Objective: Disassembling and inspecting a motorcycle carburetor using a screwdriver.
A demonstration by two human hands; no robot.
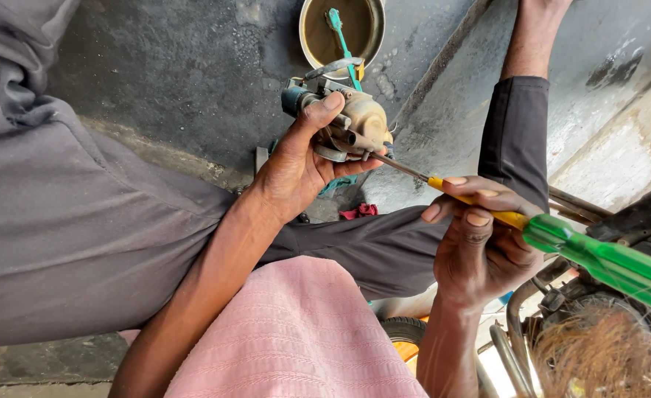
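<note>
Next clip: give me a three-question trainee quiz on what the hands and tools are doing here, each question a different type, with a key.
1. True or false: the left hand holds the small metal engine part off the ground.
2. Multiple choice: the screwdriver in the right hand has a handle that is (A) red, (B) green and yellow, (C) black.
3. Short answer: what lies in the round bowl on the ground beyond the engine part?

Key: 1 true. 2 B. 3 A green brush, in murky brown liquid.
</note>
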